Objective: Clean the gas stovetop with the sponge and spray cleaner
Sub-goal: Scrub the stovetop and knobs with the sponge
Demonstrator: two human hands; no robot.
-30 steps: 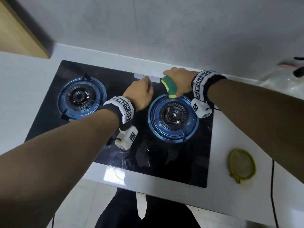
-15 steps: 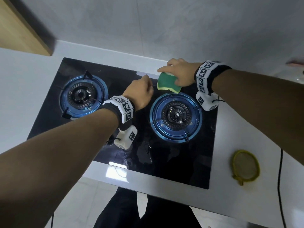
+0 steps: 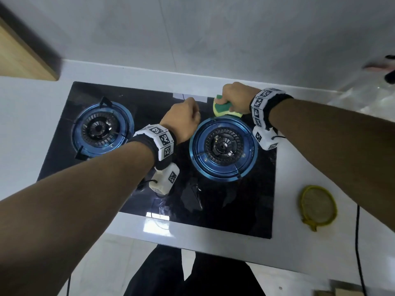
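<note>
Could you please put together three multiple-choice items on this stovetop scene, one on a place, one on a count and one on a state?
1. Where is the sponge?
A. On the glass behind the right burner
B. On the counter beside the yellow strainer
C. On top of the left burner

2. How many burners does the stovetop have?
A. One
B. Two
C. Four

3. What is the left hand doing?
A. Holding a spray bottle
B. Lying flat and open on the counter
C. Closed in a fist over the glass between the burners, with nothing visible in it

Answers:
1. A, since the right hand presses the sponge near the back edge, just behind the blue ring.
2. B, since two blue-ringed burners show, one on each side.
3. C, since the fingers are curled and no bottle appears.
</note>
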